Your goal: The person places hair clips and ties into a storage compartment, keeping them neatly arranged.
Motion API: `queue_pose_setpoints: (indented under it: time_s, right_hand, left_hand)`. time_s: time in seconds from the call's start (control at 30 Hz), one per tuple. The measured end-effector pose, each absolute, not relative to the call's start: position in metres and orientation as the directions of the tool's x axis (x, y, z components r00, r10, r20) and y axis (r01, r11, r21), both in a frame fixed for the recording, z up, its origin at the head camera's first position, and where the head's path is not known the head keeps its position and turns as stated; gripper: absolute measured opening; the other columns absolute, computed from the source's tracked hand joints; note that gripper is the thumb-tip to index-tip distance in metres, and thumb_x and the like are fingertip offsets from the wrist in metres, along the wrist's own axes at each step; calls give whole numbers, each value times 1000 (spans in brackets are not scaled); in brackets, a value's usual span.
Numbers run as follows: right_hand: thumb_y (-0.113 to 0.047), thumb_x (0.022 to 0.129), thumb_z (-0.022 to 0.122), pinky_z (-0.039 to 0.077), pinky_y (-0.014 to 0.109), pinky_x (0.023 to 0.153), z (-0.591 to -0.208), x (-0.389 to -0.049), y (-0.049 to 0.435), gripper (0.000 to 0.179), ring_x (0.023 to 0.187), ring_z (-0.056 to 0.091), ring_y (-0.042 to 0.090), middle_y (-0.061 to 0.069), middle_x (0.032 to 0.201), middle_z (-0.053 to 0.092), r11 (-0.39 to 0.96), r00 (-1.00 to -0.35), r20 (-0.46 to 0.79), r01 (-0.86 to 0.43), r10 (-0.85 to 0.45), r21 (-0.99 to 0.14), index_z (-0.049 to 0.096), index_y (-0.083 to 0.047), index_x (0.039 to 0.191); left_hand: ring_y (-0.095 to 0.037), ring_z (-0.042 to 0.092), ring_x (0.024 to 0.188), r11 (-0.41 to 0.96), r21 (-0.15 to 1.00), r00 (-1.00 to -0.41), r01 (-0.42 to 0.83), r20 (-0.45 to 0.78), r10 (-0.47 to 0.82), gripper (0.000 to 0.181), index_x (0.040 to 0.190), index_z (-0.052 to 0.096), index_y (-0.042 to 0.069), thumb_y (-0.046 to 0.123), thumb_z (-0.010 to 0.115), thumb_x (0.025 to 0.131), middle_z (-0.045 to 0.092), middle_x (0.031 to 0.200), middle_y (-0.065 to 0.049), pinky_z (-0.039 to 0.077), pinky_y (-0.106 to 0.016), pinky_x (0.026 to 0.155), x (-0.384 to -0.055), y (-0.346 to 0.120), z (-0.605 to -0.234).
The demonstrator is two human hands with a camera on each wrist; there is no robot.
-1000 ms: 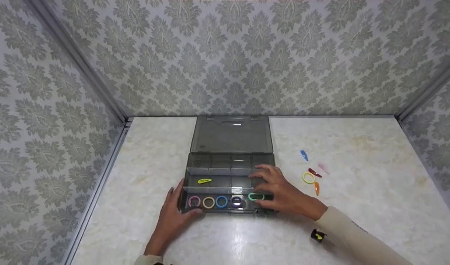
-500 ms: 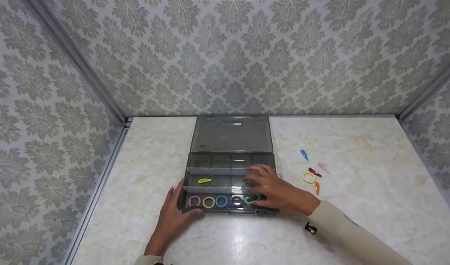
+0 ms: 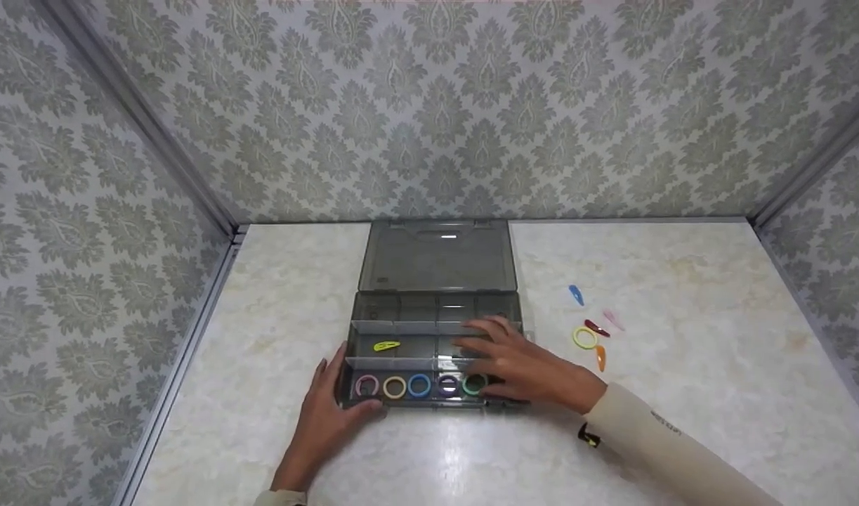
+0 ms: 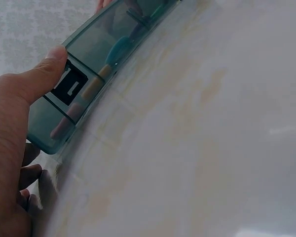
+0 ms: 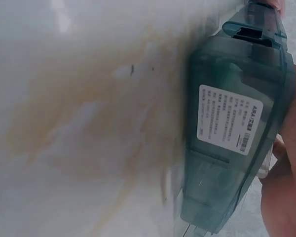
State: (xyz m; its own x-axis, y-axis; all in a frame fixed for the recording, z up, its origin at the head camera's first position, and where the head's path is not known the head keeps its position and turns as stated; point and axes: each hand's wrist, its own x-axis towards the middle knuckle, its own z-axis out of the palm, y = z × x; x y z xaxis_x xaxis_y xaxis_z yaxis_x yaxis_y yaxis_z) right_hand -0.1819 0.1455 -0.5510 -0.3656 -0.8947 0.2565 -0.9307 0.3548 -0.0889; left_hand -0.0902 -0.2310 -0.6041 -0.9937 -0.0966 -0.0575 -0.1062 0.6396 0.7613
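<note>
A smoky clear organizer box (image 3: 414,346) stands with its lid (image 3: 440,260) laid back. My left hand (image 3: 327,414) grips its front left corner, thumb along the front wall, as the left wrist view also shows. In the front row lie pink (image 3: 366,386), cream (image 3: 395,387), blue (image 3: 419,386) and purple (image 3: 447,385) hair ties. At that row's right end, my right hand (image 3: 524,365) pinches a green hair tie (image 3: 475,384) between thumb and index finger, its other fingers spread over the middle row. A yellow snap hair clip (image 3: 386,346) lies in the middle row.
On the table right of the box lie blue (image 3: 576,294), pink (image 3: 614,320), dark red (image 3: 597,327) and orange (image 3: 600,358) hair clips, with a yellow hair tie (image 3: 585,338) among them. A white label (image 5: 229,118) shows on the box's right side. Patterned walls enclose the table.
My right hand has moved slightly left, bringing the green hair tie left and down beside the purple one. My left hand keeps its hold on the box. The head view has shifted slightly.
</note>
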Motion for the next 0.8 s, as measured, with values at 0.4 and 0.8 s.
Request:
queue_pose_setpoints:
  time_s: [0.4,0.8]
  right_hand:
    - [-10,88,94,38,66,115,-559,-182,190,27,144,50,43,12,145,67,361,-555,519,-827,-651,-431,83,-11,111]
    - [2,85,93,38,48,115,-572,-178,242,29,134,54,45,20,133,71,508,-757,582,-641,-297,-575,82,-3,112]
  left_hand:
    - [-49,15,167,632,765,-992,-123,-75,-103,127,177,26,28,73,91,77,35,179,-11,22,-73,130,-89,-231,-605]
    - [-50,17,167,649,752,-993,-110,-63,-96,126,176,29,24,71,91,77,38,177,-11,22,-71,131,-90,-231,-603]
